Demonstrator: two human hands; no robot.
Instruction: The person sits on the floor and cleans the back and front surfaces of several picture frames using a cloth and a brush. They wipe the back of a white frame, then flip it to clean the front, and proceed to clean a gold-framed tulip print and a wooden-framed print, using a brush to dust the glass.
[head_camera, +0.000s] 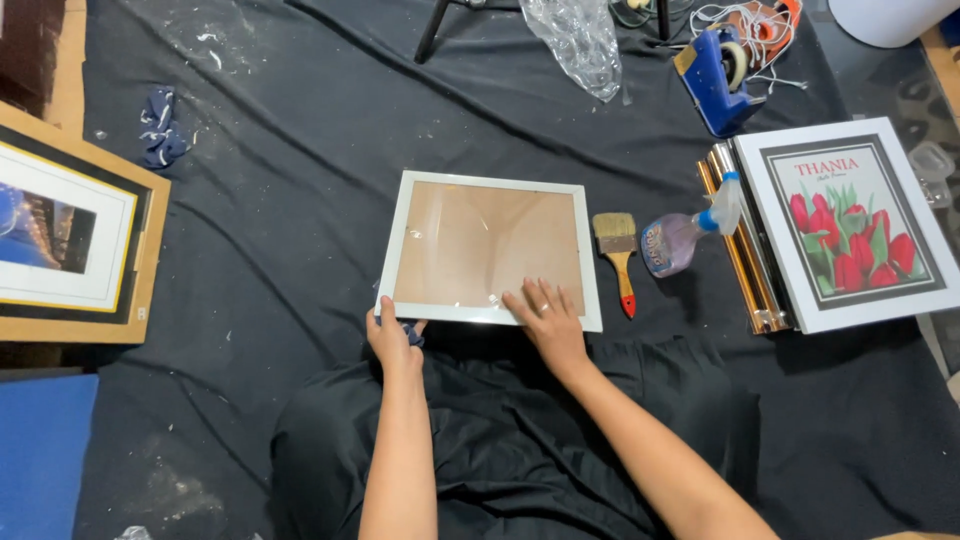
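Right hand (545, 318) flat, fingers spread on glazed white frame (490, 250); left hand (392, 338) pinches blue cloth (410, 332) at 7 o'clock corner. Risk: uneven press cracks glass, smears.

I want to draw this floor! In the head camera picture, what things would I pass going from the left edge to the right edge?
Framed picture with a wooden border → crumpled blue cloth → left hand → white empty frame → right hand → paintbrush → spray bottle → red tulip picture.
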